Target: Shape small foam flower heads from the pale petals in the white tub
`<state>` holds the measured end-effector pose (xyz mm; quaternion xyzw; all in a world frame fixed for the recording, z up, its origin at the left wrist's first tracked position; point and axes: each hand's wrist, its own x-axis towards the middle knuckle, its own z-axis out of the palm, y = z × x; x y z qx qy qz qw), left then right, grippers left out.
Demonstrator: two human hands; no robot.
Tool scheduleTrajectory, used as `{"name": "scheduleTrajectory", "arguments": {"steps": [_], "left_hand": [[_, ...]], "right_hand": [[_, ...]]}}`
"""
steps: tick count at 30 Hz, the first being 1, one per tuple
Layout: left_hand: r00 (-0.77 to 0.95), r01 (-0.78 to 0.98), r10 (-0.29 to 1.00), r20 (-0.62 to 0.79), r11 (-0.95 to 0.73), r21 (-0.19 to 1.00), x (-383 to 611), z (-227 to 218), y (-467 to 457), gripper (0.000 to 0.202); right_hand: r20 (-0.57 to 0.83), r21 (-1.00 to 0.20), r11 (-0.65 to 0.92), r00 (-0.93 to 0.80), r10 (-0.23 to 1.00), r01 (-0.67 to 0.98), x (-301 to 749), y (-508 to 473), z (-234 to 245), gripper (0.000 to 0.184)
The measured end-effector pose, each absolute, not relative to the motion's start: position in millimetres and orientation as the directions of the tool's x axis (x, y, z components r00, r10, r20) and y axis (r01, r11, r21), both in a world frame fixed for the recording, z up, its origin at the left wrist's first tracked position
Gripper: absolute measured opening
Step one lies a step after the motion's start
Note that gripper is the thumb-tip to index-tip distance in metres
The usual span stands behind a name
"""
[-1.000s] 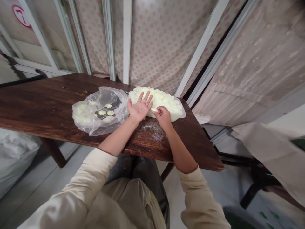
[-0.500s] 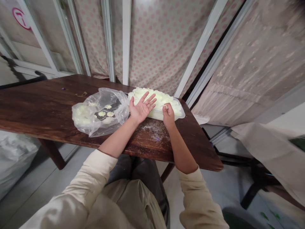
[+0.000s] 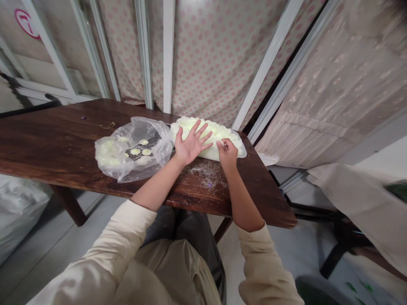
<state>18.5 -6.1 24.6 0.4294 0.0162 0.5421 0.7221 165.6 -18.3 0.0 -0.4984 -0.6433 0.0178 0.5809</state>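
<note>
My left hand [image 3: 190,146] is held palm up with its fingers spread and nothing in it, in front of a white plastic tub [image 3: 242,149]. Pale yellow-green, flower-like pieces [image 3: 208,127] are heaped in the tub. To the right, my right hand [image 3: 228,151] has its fingers pinched together over the tub's front edge; what they hold, if anything, is too small to make out. Left of the tub lies a clear plastic bag [image 3: 140,127], with several similar pale flower pieces [image 3: 135,151] in or on it.
The dark wooden table [image 3: 63,140] bears fine white crumbs [image 3: 206,174] between my forearms. A thin string-like scrap [image 3: 108,126] lies behind the bag. Framed glass panels with a dotted curtain [image 3: 203,67] stand behind the table. A large white sack [image 3: 22,207] is on the floor at left.
My left hand's fingers have spread wider. My right hand has turned slightly at the wrist, still pinched. The bag and tub stay in place.
</note>
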Motion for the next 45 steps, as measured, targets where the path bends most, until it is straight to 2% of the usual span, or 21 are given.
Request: {"name": "scheduleTrajectory", "arguments": {"steps": [3,5,8,12,13,15,17,18,20,22,24,26,28,30,32,36,39,41,45], "left_hand": [[0.416,-0.773,0.787,0.456,0.042,0.633,19,25,-7,0.058],[0.424,-0.773,0.786,0.450,0.055,0.632,19,25,-8,0.058],[0.430,-0.780,0.793,0.432,0.085,0.620,19,26,-8,0.059],[0.445,-0.794,0.785,0.430,0.124,0.595,18,24,-6,0.060],[0.453,-0.798,0.775,0.440,0.133,0.587,18,23,-6,0.061],[0.467,-0.801,0.749,0.470,0.134,0.583,18,21,-4,0.063],[0.480,-0.784,0.724,0.496,0.101,0.612,18,19,-3,0.062],[0.487,-0.766,0.712,0.506,0.071,0.638,19,17,-3,0.061],[0.502,-0.720,0.687,0.525,-0.005,0.694,21,15,-3,0.059],[0.518,-0.669,0.664,0.540,-0.080,0.739,23,13,-4,0.058],[0.536,-0.623,0.648,0.541,-0.129,0.771,25,12,-5,0.059],[0.552,-0.591,0.641,0.534,-0.151,0.792,26,12,-5,0.060],[0.554,-0.584,0.635,0.538,-0.164,0.795,26,11,-6,0.062],[0.543,-0.593,0.633,0.551,-0.175,0.786,26,11,-5,0.063],[0.533,-0.611,0.636,0.558,-0.168,0.774,26,11,-4,0.062],[0.535,-0.638,0.653,0.535,-0.102,0.763,23,13,-5,0.059],[0.522,-0.654,0.682,0.512,-0.065,0.753,22,16,-6,0.055],[0.508,-0.655,0.707,0.493,-0.054,0.753,23,16,-5,0.052],[0.479,-0.567,0.779,0.405,-0.078,0.820,29,10,2,0.044]], "right_hand": [[0.667,-0.624,0.552,0.009,0.745,0.553,162,-22,2,0.030],[0.680,-0.608,0.511,0.067,0.730,0.607,163,-23,4,0.031],[0.732,-0.604,0.457,0.228,0.642,0.653,166,-25,6,0.032],[0.701,-0.598,0.560,0.035,0.712,0.573,166,-25,6,0.032],[0.694,-0.593,0.550,0.027,0.720,0.588,166,-25,6,0.032],[0.701,-0.596,0.473,0.134,0.700,0.648,166,-25,5,0.033],[0.697,-0.628,0.420,0.235,0.677,0.655,167,-26,5,0.035],[0.682,-0.644,0.425,0.226,0.695,0.637,166,-27,4,0.036],[0.644,-0.644,0.468,0.098,0.758,0.605,165,-28,4,0.037],[0.632,-0.586,0.476,0.002,0.775,0.655,164,-28,5,0.038],[0.674,-0.511,0.402,0.065,0.735,0.760,165,-28,5,0.039],[0.725,-0.490,0.326,0.170,0.667,0.809,167,-28,5,0.041],[0.732,-0.507,0.371,0.161,0.662,0.778,168,-27,5,0.043],[0.704,-0.513,0.465,0.045,0.708,0.722,168,-27,3,0.043],[0.679,-0.498,0.463,-0.002,0.734,0.733,168,-26,2,0.042],[0.730,-0.467,0.312,0.161,0.665,0.828,169,-25,2,0.042],[0.738,-0.447,0.423,0.058,0.672,0.788,169,-25,1,0.041],[0.734,-0.439,0.443,0.028,0.679,0.782,169,-24,1,0.041],[0.750,-0.509,0.361,0.197,0.632,0.781,174,-22,1,0.044]]}}
